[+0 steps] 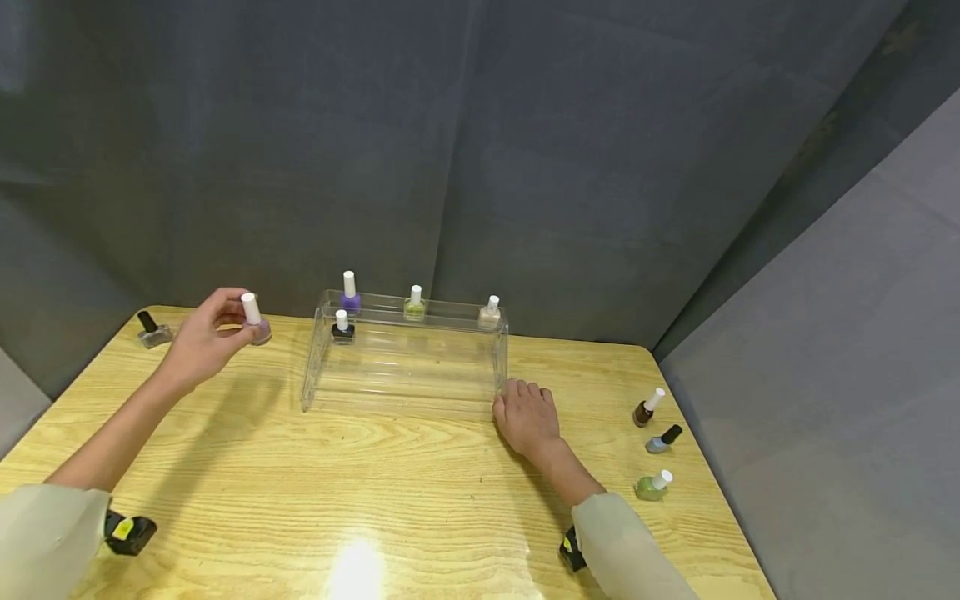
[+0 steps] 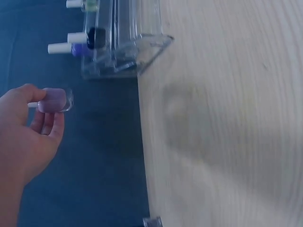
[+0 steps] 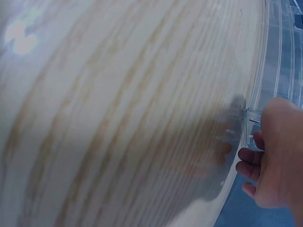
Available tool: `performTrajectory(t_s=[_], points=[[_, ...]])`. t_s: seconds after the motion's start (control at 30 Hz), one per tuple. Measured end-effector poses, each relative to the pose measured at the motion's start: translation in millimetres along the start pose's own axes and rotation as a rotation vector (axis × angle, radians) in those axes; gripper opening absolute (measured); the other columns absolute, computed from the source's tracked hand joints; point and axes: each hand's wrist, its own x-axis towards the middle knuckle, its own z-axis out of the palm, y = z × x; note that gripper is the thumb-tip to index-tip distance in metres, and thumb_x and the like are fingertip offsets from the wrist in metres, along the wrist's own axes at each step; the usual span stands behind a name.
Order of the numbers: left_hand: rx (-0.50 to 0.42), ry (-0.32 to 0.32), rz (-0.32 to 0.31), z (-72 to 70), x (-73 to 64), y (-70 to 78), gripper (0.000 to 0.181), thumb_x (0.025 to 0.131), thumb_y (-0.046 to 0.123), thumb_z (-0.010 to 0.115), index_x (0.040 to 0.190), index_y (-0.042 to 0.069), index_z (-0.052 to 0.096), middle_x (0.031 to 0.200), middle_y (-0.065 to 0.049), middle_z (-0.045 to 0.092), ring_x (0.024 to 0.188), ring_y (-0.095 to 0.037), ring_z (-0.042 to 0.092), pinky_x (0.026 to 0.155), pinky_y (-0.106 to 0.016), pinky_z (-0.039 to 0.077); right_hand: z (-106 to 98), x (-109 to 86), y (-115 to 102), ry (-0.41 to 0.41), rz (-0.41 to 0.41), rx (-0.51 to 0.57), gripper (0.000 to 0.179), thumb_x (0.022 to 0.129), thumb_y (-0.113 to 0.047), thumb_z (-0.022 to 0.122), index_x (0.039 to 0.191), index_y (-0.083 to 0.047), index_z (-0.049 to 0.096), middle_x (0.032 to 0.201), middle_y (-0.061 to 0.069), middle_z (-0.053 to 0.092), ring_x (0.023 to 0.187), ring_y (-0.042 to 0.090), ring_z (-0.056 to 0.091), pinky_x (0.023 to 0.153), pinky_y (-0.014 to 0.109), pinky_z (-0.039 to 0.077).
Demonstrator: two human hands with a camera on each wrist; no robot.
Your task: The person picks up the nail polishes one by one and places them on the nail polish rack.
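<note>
Raised above the table's back left part, my left hand (image 1: 206,337) pinches a bottle of light purple nail polish (image 1: 261,331) with a white cap between thumb and fingers. The left wrist view shows its glass base turned toward the rack. A clear acrylic display rack (image 1: 405,407) stands at the back middle. On its top tier are purple (image 1: 350,302), yellow-green (image 1: 414,309) and cream (image 1: 489,317) nail polishes; a black one (image 1: 342,333) sits one step lower at the left. My right hand (image 1: 527,419) grips the rack's front right corner, fingers curled by its side panel.
Brown (image 1: 642,413), blue (image 1: 657,444) and green (image 1: 650,489) nail polishes lie tilted near the table's right edge. A clear bottle with a black cap (image 1: 154,335) lies at the back left corner. Dark cloth (image 1: 525,167) hangs behind the table.
</note>
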Motion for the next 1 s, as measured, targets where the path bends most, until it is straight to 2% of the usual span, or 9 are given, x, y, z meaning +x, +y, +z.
performTrajectory(t_s=[0.2, 0.53, 0.63, 0.8, 0.87, 1.0], points=[[-0.049, -0.048, -0.006, 16.1, 10.4, 16.3, 0.042, 0.098, 0.008, 0.064, 0.135, 0.0, 0.046, 0.117, -0.02, 0.057, 0.108, -0.033, 0.057, 0.077, -0.012, 0.046, 1.2, 0.1, -0.1, 0.016, -0.013, 0.0, 0.028, 0.108, -0.028, 0.034, 0.09, -0.01, 0.044, 0.084, 0.006, 0.043, 0.089, 0.032, 0.048, 0.093, 0.052, 0.037], [-0.122, -0.117, 0.03, 43.7, 31.9, 41.0, 0.043, 0.095, 0.003, 0.066, 0.133, -0.003, 0.047, 0.115, -0.022, 0.058, 0.103, -0.03, 0.058, 0.081, -0.012, 0.047, 2.2, 0.2, 0.6, 0.026, -0.035, -0.029, 0.028, 0.108, -0.03, 0.033, 0.09, -0.01, 0.043, 0.084, 0.005, 0.043, 0.089, 0.031, 0.048, 0.095, 0.052, 0.037], [-0.122, -0.144, 0.032, 53.7, 39.4, 48.8, 0.044, 0.095, 0.004, 0.067, 0.134, -0.002, 0.048, 0.117, -0.022, 0.059, 0.104, -0.032, 0.059, 0.085, -0.021, 0.05, 3.7, 0.6, 2.3, 0.037, -0.037, -0.045, 0.03, 0.108, -0.03, 0.032, 0.09, -0.01, 0.044, 0.083, 0.005, 0.043, 0.089, 0.031, 0.048, 0.095, 0.052, 0.036], [-0.129, -0.19, 0.047, 73.7, 51.6, 56.9, 0.044, 0.096, 0.003, 0.064, 0.137, 0.0, 0.048, 0.121, -0.022, 0.059, 0.109, -0.035, 0.059, 0.091, -0.047, 0.051, 2.1, 0.6, 2.1, 0.047, -0.038, -0.047, 0.029, 0.108, -0.029, 0.035, 0.087, -0.01, 0.043, 0.082, 0.004, 0.042, 0.088, 0.031, 0.049, 0.094, 0.051, 0.037], [-0.138, -0.205, 0.056, 83.0, 56.2, 60.0, 0.044, 0.096, 0.002, 0.064, 0.137, 0.0, 0.048, 0.122, -0.022, 0.059, 0.11, -0.035, 0.059, 0.091, -0.05, 0.051, 0.9, 0.2, 1.3, 0.052, -0.04, -0.043, 0.028, 0.107, -0.028, 0.036, 0.087, -0.01, 0.043, 0.081, 0.004, 0.041, 0.087, 0.031, 0.049, 0.094, 0.051, 0.038], [-0.146, -0.23, 0.072, 101.2, 65.0, 66.6, 0.043, 0.097, 0.0, 0.063, 0.137, 0.0, 0.048, 0.122, -0.022, 0.058, 0.112, -0.035, 0.059, 0.091, -0.049, 0.051, -0.3, -0.6, 0.9, 0.049, -0.044, -0.036, 0.028, 0.107, -0.028, 0.036, 0.088, -0.009, 0.043, 0.081, 0.004, 0.041, 0.087, 0.031, 0.049, 0.093, 0.051, 0.038]])
